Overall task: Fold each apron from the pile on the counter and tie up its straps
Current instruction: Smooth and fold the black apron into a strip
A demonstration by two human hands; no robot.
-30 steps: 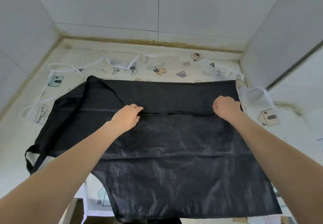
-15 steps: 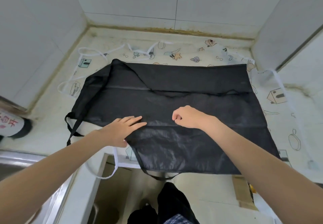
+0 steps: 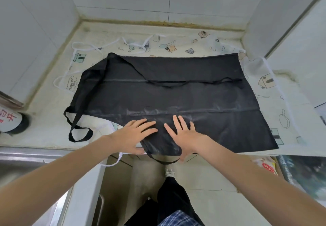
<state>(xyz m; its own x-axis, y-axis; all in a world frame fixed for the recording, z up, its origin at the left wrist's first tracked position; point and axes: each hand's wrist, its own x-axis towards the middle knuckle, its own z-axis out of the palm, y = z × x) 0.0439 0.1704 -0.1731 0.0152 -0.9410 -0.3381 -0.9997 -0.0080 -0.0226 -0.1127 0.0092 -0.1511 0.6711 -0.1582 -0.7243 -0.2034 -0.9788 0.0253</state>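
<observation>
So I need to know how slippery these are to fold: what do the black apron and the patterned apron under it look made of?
Black apron: thin synthetic, likely coated nylon or polyester, with a glossy sheen and fine crinkles near the hands. Patterned apron: pale, matte, possibly plastic-coated or cotton, printed with cartoons, white straps; too blurred to tell which.

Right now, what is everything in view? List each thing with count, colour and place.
black apron: one, black, spread flat on the counter, its near edge at the counter's front.
black strap: one loop, black, lying on the counter left of the apron.
patterned apron: one, white with cartoon prints, under the black apron.
white strap: white, looping at the back left.
counter: one, pale, stained along the wall.
bottle: one, white label with red characters, far left.
sink: one, steel, lower left.
left hand: flat on the black apron.
right hand: flat beside it.
</observation>
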